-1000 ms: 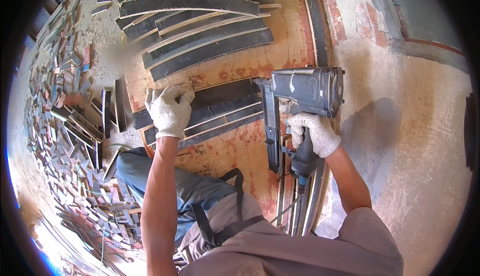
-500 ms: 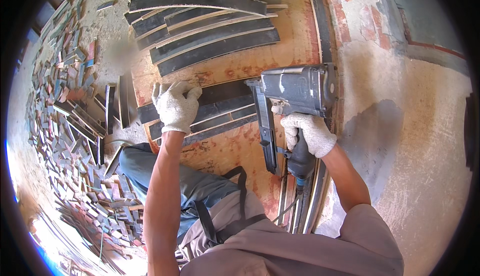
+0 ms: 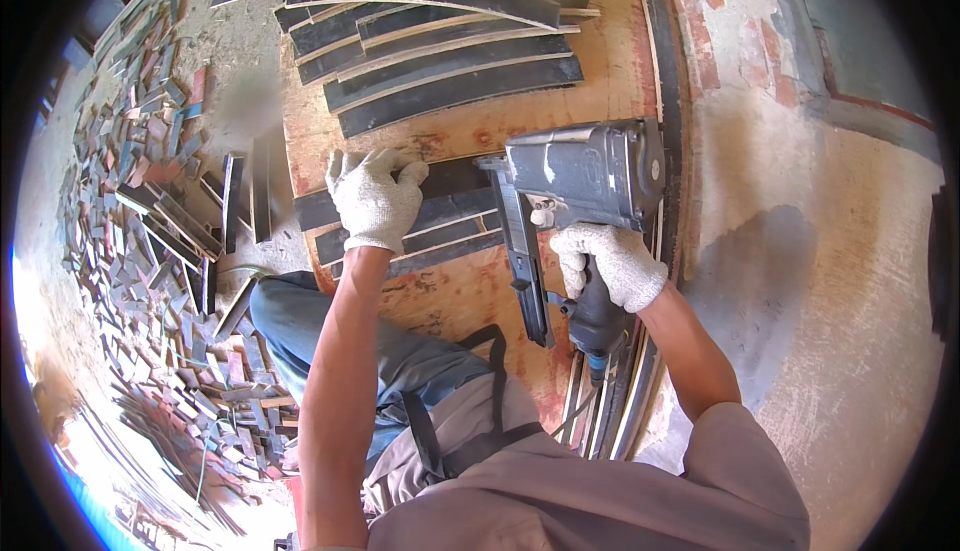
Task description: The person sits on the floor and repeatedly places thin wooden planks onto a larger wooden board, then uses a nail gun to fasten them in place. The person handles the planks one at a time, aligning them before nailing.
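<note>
My right hand (image 3: 612, 263), in a white knit glove, is wrapped round the grip of a dark nail gun (image 3: 572, 173). The gun's nose lies over the right part of a black-faced wooden strip (image 3: 455, 177), and its long magazine slants down toward me. A hose joins the bottom of the grip. My gloved left hand (image 3: 378, 199) presses on the left part of that strip, its fingers bent over the far edge and the thumb to the right. Nearer to me, more narrow dark strips (image 3: 440, 234) lie side by side, partly covered by the left hand and the gun.
Beyond my hands, several curved black strips (image 3: 455, 89) lie stacked on the orange-brown board (image 3: 470, 296). Small wood offcuts (image 3: 150, 241) cover the floor at left. Long strips (image 3: 600, 421) run along the board's right edge, beside a worn plaster wall (image 3: 830, 281).
The nail gun in my right hand has moved left along the strip, its nose now further over it. My left hand keeps its place on the strip. The whole view has shifted slightly.
</note>
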A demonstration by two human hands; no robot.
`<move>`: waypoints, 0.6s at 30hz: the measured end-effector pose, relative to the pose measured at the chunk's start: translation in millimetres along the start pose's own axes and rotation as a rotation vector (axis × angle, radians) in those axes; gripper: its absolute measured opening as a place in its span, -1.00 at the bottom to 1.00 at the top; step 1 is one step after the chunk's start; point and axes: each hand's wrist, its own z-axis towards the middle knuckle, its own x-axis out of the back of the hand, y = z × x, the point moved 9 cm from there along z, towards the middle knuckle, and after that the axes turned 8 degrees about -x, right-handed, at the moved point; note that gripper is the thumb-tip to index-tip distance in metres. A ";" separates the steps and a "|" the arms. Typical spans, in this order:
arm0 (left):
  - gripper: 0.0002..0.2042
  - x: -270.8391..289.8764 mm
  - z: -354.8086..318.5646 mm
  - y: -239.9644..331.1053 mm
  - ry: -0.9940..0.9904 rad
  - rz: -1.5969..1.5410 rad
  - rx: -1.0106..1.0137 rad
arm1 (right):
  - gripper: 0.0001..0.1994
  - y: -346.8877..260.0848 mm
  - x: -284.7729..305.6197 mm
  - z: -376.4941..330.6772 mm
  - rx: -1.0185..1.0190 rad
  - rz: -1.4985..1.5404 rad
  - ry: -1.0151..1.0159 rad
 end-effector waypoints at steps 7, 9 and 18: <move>-0.79 8.4 -0.8 -1.8 0.006 0.024 0.017 | -0.66 -3.6 1.3 -3.8 0.030 -0.048 0.039; -0.71 20.3 -5.3 -9.3 0.113 0.092 -0.035 | -0.65 7.9 7.6 6.7 0.053 0.029 0.000; -0.48 23.1 -69.1 -146.7 -0.087 -0.647 1.068 | -0.59 14.4 10.1 2.2 0.051 -0.006 0.023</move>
